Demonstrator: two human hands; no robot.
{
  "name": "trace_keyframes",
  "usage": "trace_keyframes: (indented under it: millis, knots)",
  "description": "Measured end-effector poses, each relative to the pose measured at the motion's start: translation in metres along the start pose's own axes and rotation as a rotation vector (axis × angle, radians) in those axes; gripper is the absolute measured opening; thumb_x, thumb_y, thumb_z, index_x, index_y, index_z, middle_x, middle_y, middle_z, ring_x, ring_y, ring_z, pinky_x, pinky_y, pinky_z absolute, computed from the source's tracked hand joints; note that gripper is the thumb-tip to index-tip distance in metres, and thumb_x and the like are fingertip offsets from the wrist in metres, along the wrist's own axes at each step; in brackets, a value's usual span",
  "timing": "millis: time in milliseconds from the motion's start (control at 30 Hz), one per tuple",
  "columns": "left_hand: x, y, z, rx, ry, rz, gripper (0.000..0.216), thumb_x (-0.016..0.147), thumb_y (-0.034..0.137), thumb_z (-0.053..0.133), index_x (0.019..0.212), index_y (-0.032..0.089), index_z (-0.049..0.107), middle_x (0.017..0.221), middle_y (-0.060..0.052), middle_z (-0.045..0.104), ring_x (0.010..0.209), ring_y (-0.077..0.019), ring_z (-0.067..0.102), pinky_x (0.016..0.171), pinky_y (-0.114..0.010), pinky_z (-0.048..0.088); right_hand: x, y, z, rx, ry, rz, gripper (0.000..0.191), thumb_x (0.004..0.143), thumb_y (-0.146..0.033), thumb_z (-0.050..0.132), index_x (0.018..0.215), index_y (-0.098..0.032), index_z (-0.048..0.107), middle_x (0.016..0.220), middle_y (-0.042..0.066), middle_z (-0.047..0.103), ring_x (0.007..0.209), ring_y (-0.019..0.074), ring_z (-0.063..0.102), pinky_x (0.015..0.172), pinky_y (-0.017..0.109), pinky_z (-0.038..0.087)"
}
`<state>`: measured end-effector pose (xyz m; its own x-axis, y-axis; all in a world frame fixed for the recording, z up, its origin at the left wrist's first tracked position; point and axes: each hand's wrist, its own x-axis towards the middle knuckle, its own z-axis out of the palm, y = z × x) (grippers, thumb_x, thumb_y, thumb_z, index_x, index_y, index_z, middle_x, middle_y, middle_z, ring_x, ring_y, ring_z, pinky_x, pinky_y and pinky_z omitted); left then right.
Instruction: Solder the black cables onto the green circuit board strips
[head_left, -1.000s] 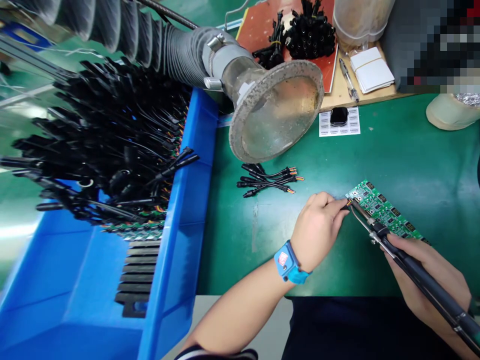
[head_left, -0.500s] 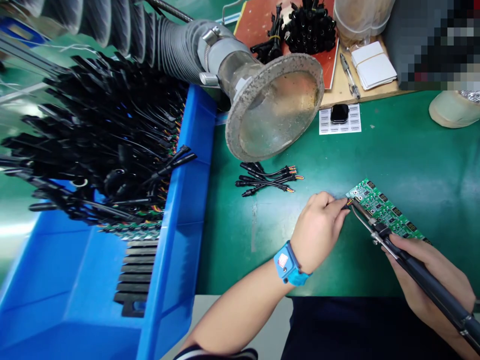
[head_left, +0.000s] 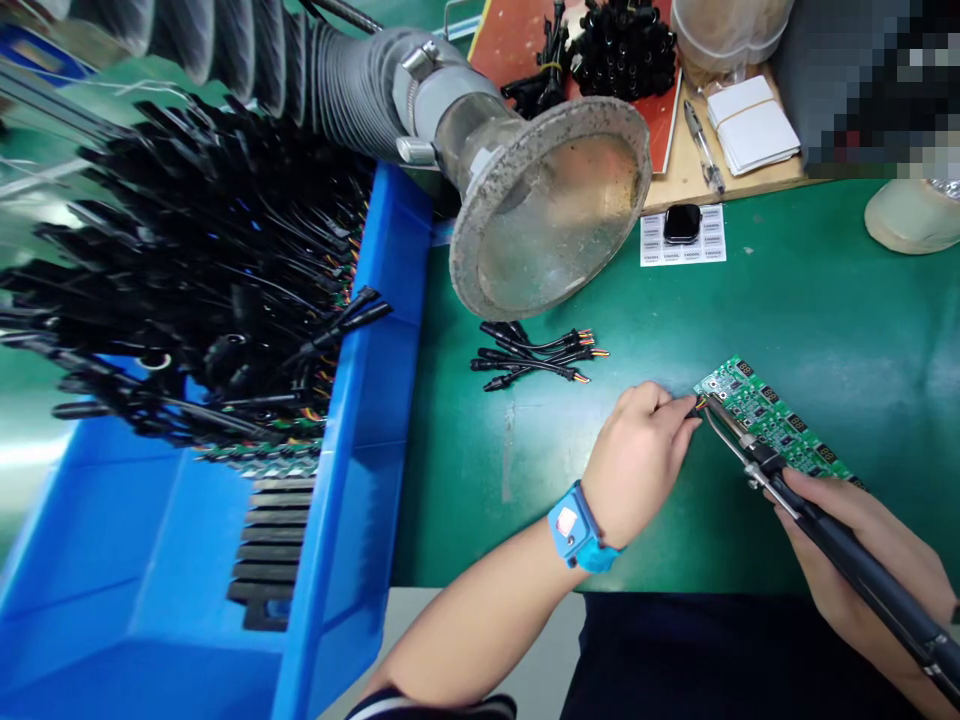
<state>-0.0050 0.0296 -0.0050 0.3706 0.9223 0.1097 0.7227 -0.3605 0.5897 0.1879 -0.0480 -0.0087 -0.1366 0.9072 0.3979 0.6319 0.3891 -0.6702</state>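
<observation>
A green circuit board (head_left: 780, 420) lies on the green mat at the right. My left hand (head_left: 637, 460), with a blue wrist strap (head_left: 574, 527), pinches a thin black cable with coloured wire ends against the board's left corner. My right hand (head_left: 870, 560) grips a black soldering iron (head_left: 840, 545). Its tip touches that same corner, right by my left fingertips.
A blue bin (head_left: 345, 480) at the left holds many black cables and boards. A grey fume-extraction funnel (head_left: 555, 210) hangs over the mat. Loose black cables (head_left: 536, 357) lie below it. Label sheet with a smartwatch (head_left: 681, 235), pen, white cards and more connectors sit at the back.
Hardly anything has moved; the view has shifted slightly and the soldering iron has edged a little along the board corner. Both hands keep their grips.
</observation>
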Motion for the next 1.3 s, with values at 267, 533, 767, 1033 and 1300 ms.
trace_keyframes:
  millis: [267, 533, 767, 1033, 1300]
  knots:
    - [-0.0004, 0.0001, 0.0008, -0.045, 0.0, -0.006, 0.022, 0.088, 0.018, 0.05, 0.106, 0.012, 0.061, 0.082, -0.005, 0.053, 0.076, -0.0164, 0.053, 0.071, -0.033, 0.051, -0.0038, 0.0019, 0.0039, -0.064, 0.028, -0.065, 0.047, 0.071, -0.007, 0.066, 0.116, -0.017, 0.057, 0.099, 0.005, 0.067, 0.088, 0.0184, 0.065, 0.075, 0.031, 0.055]
    - [-0.0005, 0.0017, 0.001, -0.048, -0.017, -0.022, 0.025, 0.09, 0.019, 0.046, 0.109, 0.01, 0.06, 0.083, -0.006, 0.052, 0.075, -0.016, 0.051, 0.07, -0.032, 0.05, -0.0063, 0.0041, 0.0026, -0.08, 0.012, -0.013, 0.05, 0.071, -0.009, 0.067, 0.117, -0.022, 0.056, 0.1, 0.003, 0.067, 0.086, 0.019, 0.065, 0.076, 0.032, 0.055]
    - [0.0, 0.0012, 0.0002, -0.033, -0.007, -0.014, 0.024, 0.09, 0.02, 0.046, 0.108, 0.012, 0.061, 0.084, -0.006, 0.052, 0.078, -0.0164, 0.051, 0.071, -0.032, 0.05, 0.0005, -0.0022, -0.0002, -0.035, 0.01, 0.061, 0.041, 0.073, -0.01, 0.065, 0.112, -0.021, 0.058, 0.097, 0.002, 0.067, 0.083, 0.0157, 0.065, 0.076, 0.028, 0.054]
    - [0.0006, 0.0009, 0.0, 0.027, -0.001, 0.0, 0.025, 0.091, 0.021, 0.046, 0.109, 0.011, 0.06, 0.084, -0.007, 0.053, 0.078, -0.0169, 0.05, 0.071, -0.033, 0.049, 0.0009, -0.0028, -0.0014, 0.044, 0.046, 0.047, 0.044, 0.072, -0.006, 0.064, 0.113, -0.02, 0.057, 0.097, 0.003, 0.066, 0.083, 0.0157, 0.064, 0.074, 0.028, 0.053]
    - [-0.0003, 0.0007, 0.0012, 0.063, -0.008, 0.0, 0.025, 0.091, 0.022, 0.046, 0.109, 0.012, 0.059, 0.084, -0.006, 0.053, 0.077, -0.0164, 0.049, 0.07, -0.031, 0.049, -0.002, -0.0016, 0.0033, -0.026, 0.059, -0.065, 0.049, 0.07, -0.002, 0.065, 0.116, -0.016, 0.057, 0.097, 0.005, 0.066, 0.086, 0.0181, 0.064, 0.074, 0.031, 0.054]
